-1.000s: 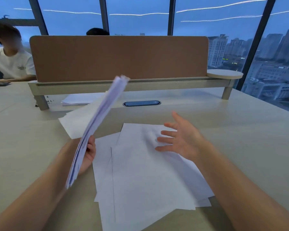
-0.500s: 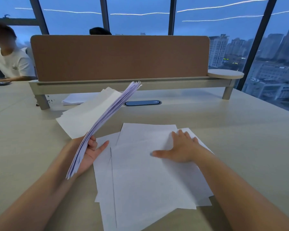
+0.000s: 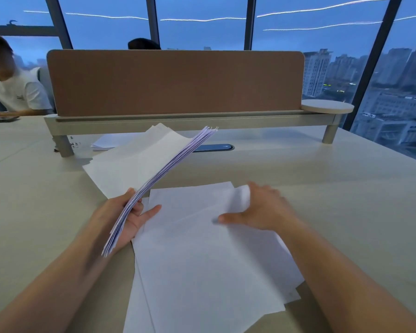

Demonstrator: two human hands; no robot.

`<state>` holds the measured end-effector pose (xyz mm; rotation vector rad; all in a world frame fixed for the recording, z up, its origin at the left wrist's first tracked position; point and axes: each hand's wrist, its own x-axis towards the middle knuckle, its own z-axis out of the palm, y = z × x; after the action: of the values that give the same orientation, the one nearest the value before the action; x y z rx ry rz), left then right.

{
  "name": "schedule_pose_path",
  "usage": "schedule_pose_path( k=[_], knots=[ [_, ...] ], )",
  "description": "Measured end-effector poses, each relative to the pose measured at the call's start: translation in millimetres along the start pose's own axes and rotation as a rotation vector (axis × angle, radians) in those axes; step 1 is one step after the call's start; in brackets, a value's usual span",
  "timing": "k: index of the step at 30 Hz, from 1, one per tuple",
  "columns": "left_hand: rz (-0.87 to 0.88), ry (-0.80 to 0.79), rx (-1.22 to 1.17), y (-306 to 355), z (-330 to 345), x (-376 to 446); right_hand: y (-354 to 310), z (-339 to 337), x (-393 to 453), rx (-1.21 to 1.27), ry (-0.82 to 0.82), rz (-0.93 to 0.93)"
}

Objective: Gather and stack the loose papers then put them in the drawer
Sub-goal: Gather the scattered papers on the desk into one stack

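Note:
My left hand (image 3: 130, 219) grips a stack of white papers (image 3: 151, 169) by its near edge, and the stack fans up and away toward the divider. Several loose white sheets (image 3: 202, 260) lie overlapping on the desk in front of me. My right hand (image 3: 259, 210) lies on the top sheet and curls its far right corner (image 3: 238, 200) up between fingers and thumb. One more loose sheet (image 3: 99, 174) lies flat under the held stack. No drawer is in view.
A brown divider panel (image 3: 175, 82) on a grey rail crosses the desk's far side, with a small pile of papers (image 3: 108, 143) beneath it. A dark cable port (image 3: 214, 147) sits in the desk. A person in a white shirt (image 3: 17, 92) sits at far left.
My right hand came down from the air onto the loose sheets and now lifts the top sheet's corner. The stack in my left hand has tilted flatter.

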<state>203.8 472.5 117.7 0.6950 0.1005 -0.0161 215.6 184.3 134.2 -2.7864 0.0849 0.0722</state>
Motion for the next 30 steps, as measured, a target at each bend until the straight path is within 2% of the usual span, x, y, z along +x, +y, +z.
schedule_pose_path(
  k=[3,6,11,22,25,28,30],
  knots=[
    [0.019,0.008,-0.016,2.9,-3.7,0.5,10.3,-8.0,1.4,-0.164,0.019,0.155],
    [-0.002,0.023,-0.022,0.2,2.2,-1.2,12.3,-8.0,3.6,-0.237,0.011,0.161],
    [-0.031,0.097,0.034,0.1,4.5,-2.2,5.5,9.5,4.2,-0.165,-0.101,0.030],
    [-0.059,0.065,0.096,1.0,3.1,-0.9,-19.0,21.6,43.1,-0.224,-0.206,-0.428],
    [-0.050,0.087,0.124,2.9,7.6,-4.0,-34.9,24.9,54.8,-0.170,-0.100,-0.529],
    [-0.048,0.090,0.094,1.8,4.3,-2.5,-47.7,23.0,51.9,-0.189,0.151,-0.534],
    [-0.036,0.127,0.101,2.6,7.2,-5.1,-48.3,19.5,38.0,-0.246,0.335,-0.459]
  ],
)
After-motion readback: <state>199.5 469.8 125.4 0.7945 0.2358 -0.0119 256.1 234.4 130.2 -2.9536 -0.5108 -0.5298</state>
